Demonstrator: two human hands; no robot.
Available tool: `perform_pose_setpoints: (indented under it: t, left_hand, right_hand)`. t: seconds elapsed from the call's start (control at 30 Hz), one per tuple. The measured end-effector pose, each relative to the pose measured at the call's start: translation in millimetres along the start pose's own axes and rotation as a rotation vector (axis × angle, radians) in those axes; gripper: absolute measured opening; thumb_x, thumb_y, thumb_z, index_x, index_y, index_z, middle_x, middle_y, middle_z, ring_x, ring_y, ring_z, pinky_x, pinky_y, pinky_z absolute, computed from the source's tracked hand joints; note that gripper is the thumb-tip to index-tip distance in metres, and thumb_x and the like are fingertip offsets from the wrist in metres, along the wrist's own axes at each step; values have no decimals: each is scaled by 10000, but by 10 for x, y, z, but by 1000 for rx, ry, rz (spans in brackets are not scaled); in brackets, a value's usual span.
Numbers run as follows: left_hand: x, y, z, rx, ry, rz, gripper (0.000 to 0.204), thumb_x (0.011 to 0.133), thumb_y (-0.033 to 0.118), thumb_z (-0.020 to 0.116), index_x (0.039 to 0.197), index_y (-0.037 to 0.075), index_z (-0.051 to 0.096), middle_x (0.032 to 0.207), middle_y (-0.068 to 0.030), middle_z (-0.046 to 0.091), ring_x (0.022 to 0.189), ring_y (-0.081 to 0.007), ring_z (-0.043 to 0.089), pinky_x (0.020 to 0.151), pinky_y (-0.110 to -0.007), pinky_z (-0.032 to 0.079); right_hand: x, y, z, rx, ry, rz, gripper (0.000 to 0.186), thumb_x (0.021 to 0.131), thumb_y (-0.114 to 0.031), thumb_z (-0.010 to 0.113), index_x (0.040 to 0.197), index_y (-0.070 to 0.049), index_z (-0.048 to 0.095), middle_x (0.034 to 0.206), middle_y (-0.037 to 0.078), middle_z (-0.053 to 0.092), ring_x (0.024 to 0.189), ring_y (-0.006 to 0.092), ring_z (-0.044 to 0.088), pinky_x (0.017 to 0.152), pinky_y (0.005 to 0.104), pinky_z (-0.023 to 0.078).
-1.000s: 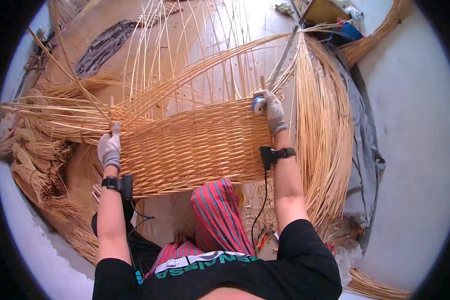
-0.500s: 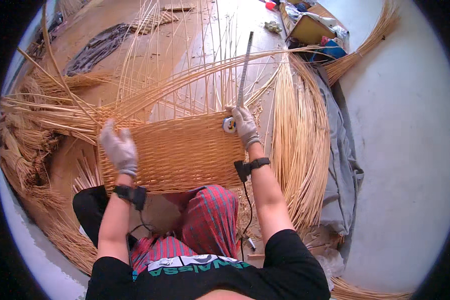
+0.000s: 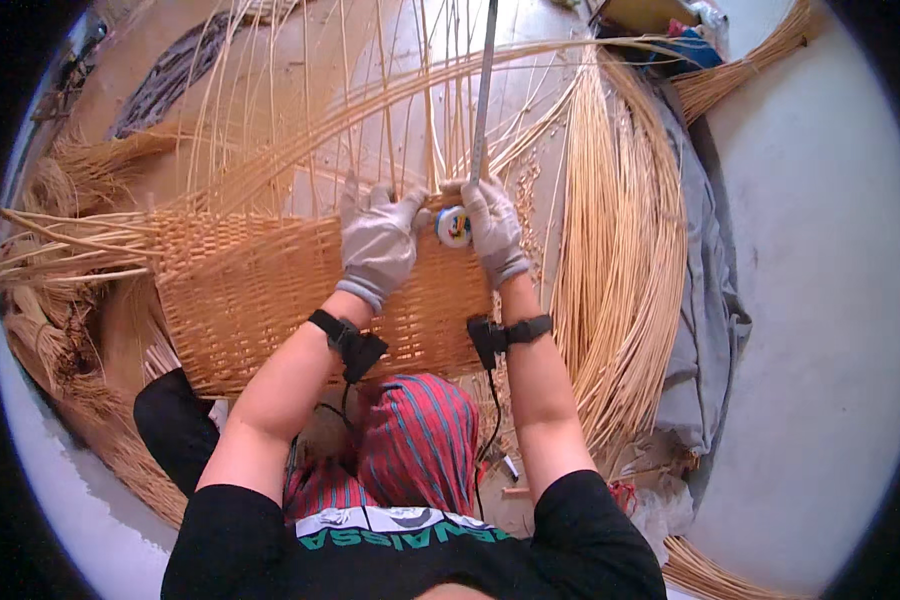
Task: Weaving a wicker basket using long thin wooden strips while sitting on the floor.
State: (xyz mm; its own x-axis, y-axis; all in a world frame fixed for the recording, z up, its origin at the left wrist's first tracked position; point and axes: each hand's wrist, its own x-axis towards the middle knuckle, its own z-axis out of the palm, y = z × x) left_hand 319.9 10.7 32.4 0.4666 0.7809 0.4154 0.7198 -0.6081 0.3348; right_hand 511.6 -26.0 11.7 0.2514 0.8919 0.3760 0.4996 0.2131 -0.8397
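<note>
- Woven wicker panel [image 3: 270, 310] seen above the floor [image 3: 320, 75], in front of the person's knees; its lower edge is partly hidden by red striped cloth [image 3: 420, 430].
- Tape measure [image 3: 454, 227], round white-and-blue case, held flat against the panel near its upper right corner; metal blade [image 3: 485, 90] drawn out, pointed away past the upper edge.
- Right hand [image 3: 495, 232], gloved, closed around the tape measure's right side, at the panel's upper right corner.
- Left hand [image 3: 382, 242], gloved, laid on the panel's upper edge just left of the tape case; fingers bent and slightly parted, whether the rim is gripped cannot be told.
- Black wrist devices [image 3: 358, 352] strapped on both forearms, with cables.
- Thin stakes [image 3: 382, 90] raised from the upper edge; long strands [image 3: 420, 80] swept over toward the floor's far right corner.
- Pale rods [image 3: 620, 260] spread along the floor's right side, grey cloth [image 3: 710, 340] beside them.
- Fibre bundles [image 3: 60, 350] heaped at the floor's left edge; dark cloth [image 3: 175, 75] at the far left corner.
</note>
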Motion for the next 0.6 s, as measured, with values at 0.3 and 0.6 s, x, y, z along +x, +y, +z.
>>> perform_pose_setpoints:
  t: [0.3, 0.6]
  left_hand:
    - [95, -80, -241, -15, 333, 40, 645, 834, 428, 728, 1356, 97, 540, 1035, -196, 661, 1082, -386, 610, 1012, -438, 452]
    - [560, -365, -283, -11, -508, -499, 789, 631, 676, 776, 1016, -11, 730, 1027, -231, 720, 959, -359, 699, 784, -437, 535]
  right_hand:
    - [10, -35, 20, -132, 60, 49, 345, 1012, -319, 472, 1045, -95, 732, 1064, 216, 661, 1033, 396, 595, 970, 445, 441]
    - [-33, -17, 55, -134, 115, -33, 345, 1016, -330, 469, 1010, -111, 735, 1018, 192, 637, 1015, 376, 611, 901, 427, 485]
